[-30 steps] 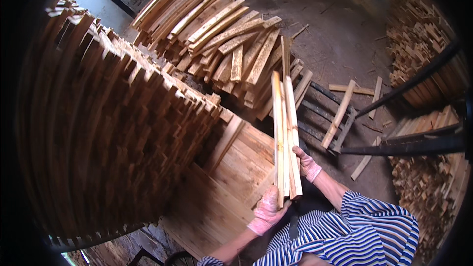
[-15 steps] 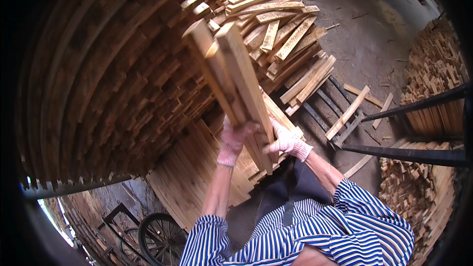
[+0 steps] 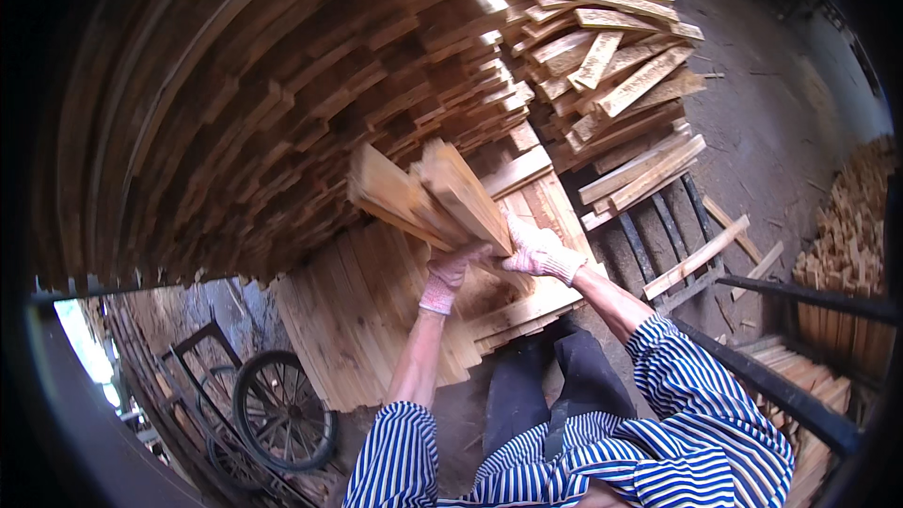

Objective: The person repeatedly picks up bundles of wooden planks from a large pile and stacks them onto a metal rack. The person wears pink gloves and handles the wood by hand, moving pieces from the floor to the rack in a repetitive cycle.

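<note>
Between my hands I hold a small bundle of wooden boards (image 3: 461,198), their far ends pointing toward the tall stack. My left hand (image 3: 453,275), in a pale pinkish knit glove, grips the bundle at its left near end. On its right side my right hand (image 3: 536,249), gloved the same way, presses with the fingers partly hidden by the wood. Below the bundle lies a layer of boards (image 3: 362,315) set side by side, its near edge uneven. The far end of the bundle is blurred by motion.
A tall wall of stacked boards (image 3: 207,122) rises at left and ahead. Loose boards (image 3: 602,56) lie piled at the far right, beside a black metal cart frame (image 3: 663,235). A spoked wheel (image 3: 285,409) stands at lower left. More wood (image 3: 847,235) is stacked on the right.
The bundle has swung down from a raised, steep position to a lower one above the board layer, both hands still on it. My view has shifted left.
</note>
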Demonstrator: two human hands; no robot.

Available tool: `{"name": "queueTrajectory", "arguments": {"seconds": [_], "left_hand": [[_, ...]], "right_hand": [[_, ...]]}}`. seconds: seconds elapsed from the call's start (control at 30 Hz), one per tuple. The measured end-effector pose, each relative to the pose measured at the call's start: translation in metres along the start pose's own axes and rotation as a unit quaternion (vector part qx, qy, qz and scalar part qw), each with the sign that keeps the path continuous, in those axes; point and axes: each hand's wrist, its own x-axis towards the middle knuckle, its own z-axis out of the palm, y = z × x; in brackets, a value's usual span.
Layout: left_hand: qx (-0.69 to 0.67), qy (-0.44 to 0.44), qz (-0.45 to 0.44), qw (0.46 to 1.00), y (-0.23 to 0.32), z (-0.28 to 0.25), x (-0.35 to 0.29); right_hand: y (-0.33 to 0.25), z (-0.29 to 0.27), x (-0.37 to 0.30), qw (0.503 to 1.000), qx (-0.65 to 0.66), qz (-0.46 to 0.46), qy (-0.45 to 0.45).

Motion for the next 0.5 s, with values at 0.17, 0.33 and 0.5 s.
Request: {"name": "queueTrajectory", "arguments": {"seconds": [0.17, 0.33, 0.5], "left_hand": [[-0.354, 0.128, 0.029, 0.926, -0.048, -0.021, -0.092], [-0.391, 0.406, -0.170, 0.808, 0.002, -0.005, -0.138], [-0.310, 0.447, -0.231, 0.807, -0.009, -0.046, -0.211]], "right_hand": [[-0.043, 0.032, -0.041, 0.997, 0.055, -0.053, -0.003], [-0.011, 0.134, -0.050, 0.949, 0.290, 0.119, 0.017], [-0.028, 0.220, 0.013, 0.976, 0.092, 0.188, 0.062]]}}
